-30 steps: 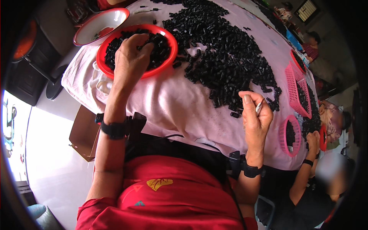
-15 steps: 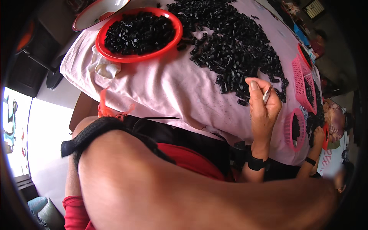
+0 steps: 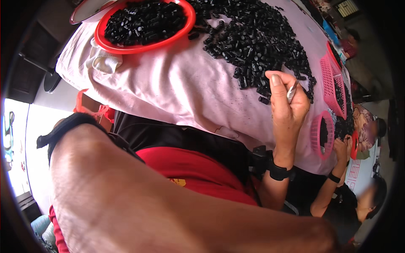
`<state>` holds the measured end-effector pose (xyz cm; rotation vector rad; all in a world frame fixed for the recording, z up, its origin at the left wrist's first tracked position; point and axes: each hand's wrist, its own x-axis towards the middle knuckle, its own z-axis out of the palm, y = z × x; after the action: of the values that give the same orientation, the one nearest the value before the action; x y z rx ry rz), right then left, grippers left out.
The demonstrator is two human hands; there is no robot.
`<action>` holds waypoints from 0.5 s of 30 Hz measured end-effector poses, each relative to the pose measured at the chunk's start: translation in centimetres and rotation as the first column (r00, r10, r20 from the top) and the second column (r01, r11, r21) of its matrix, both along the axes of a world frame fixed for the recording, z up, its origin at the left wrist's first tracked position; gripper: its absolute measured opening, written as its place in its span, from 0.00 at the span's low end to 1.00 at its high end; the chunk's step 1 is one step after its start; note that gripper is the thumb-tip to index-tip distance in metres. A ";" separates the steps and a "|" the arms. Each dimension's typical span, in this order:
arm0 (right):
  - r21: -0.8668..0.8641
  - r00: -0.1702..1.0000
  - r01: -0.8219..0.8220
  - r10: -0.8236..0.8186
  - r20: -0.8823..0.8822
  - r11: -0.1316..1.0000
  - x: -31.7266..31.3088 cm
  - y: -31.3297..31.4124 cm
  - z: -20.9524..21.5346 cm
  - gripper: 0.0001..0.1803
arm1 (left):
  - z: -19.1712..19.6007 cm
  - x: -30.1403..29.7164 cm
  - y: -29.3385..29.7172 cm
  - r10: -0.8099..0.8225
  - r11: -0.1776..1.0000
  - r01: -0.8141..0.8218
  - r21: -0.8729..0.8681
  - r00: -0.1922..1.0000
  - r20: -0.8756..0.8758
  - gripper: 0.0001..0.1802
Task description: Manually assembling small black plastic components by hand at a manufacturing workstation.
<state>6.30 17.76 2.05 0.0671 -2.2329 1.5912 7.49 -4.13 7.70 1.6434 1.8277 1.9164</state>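
Nearest the camera, the person's left forearm [image 3: 168,211] filled the lower part of the view, a black strap on it at the left; the left hand itself was out of sight. Half a second before, that arm had already swung across the view, and a second before, the left hand had been in the red bowl. Past the red shirt [image 3: 190,168] and black apron, the right hand [image 3: 289,109], black band at the wrist, was closed on a thin silver tool [image 3: 292,90], pinched between thumb and fingers, right at the near edge of the heap of small black parts [image 3: 253,42] on the pale pink cloth [image 3: 177,88]. It sat in much the same spot as earlier. Farther left, the red bowl [image 3: 101,36] held more black parts, a white rag [image 3: 105,63] just beside it. At the right edge stood two pink baskets [image 3: 327,78], where another person's hands [image 3: 344,145] worked. No labels could be made out.
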 end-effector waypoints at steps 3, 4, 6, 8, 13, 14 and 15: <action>-0.001 0.999 0.031 -0.031 -0.027 1.000 0.3 0.2 0.0 0.06 | 0.1 0.7 -0.6 0.004 1.000 -0.004 0.000 0.999 0.036 0.10; -0.001 0.999 0.036 -0.036 -0.023 0.999 0.4 0.4 -0.1 0.06 | 0.1 1.0 -0.9 0.010 1.000 -0.010 -0.006 0.999 0.049 0.10; 0.010 0.999 0.040 -0.040 -0.026 0.999 0.4 0.5 0.2 0.07 | 0.2 1.3 -1.3 0.017 1.000 -0.016 -0.014 0.997 0.070 0.10; 0.043 0.998 0.058 -0.057 -0.022 0.997 0.3 0.7 0.3 0.07 | 0.4 1.4 -1.5 0.008 1.000 -0.006 -0.017 0.996 0.086 0.10; -0.035 1.000 0.012 -0.013 -0.027 0.999 -0.1 0.1 0.1 0.05 | 0.4 1.6 -0.3 -0.066 0.998 0.066 0.008 0.989 0.130 0.11; -0.008 0.999 0.005 -0.005 -0.051 1.000 -0.1 0.2 -0.1 0.05 | 0.5 1.6 -0.1 -0.082 0.997 0.081 0.015 0.987 0.135 0.11; -0.019 0.998 -0.004 0.003 -0.055 1.000 -0.2 0.3 -0.1 0.05 | 0.5 1.6 0.2 -0.096 0.995 0.094 0.022 0.986 0.139 0.11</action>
<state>6.14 18.08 1.95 0.1083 -2.1768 1.5929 9.12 -3.95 8.22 1.5277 1.6573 1.9557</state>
